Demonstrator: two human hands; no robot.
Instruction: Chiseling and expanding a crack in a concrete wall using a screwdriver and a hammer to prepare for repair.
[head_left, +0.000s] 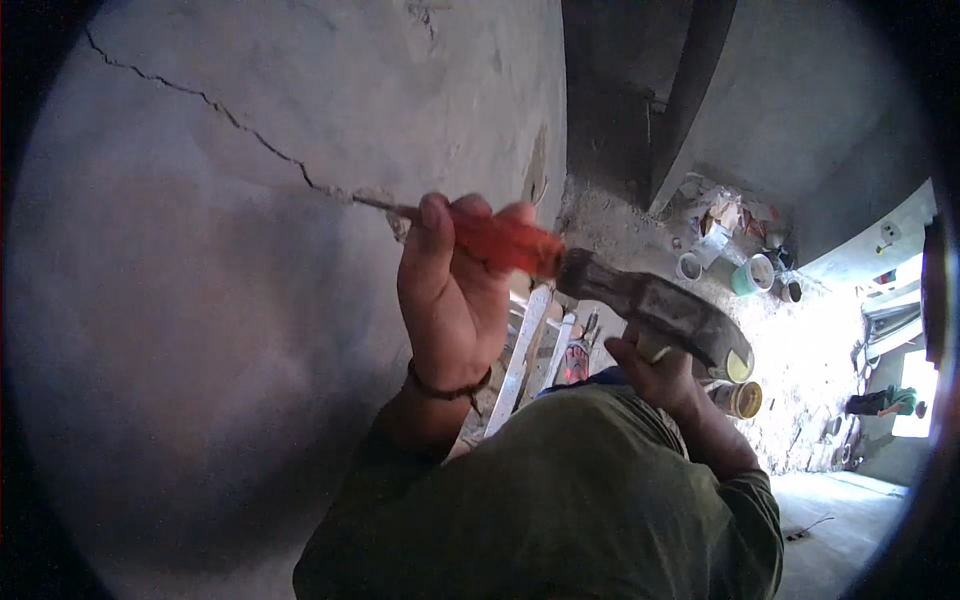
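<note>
My left hand is closed round the red handle of a screwdriver. The screwdriver's thin metal shank points left, its tip at the lower end of a jagged crack in the grey plaster wall. In my right hand is a hammer, gripped by its handle, which is mostly hidden behind the head and my fingers. One end of the dark steel head meets, or nearly meets, the butt of the screwdriver's handle.
A paint-spattered ladder stands below me, a sandalled foot beside it. On the floor are a pale green bucket, a yellowish bucket and rubble. At far right, a person in green stands by a bright opening.
</note>
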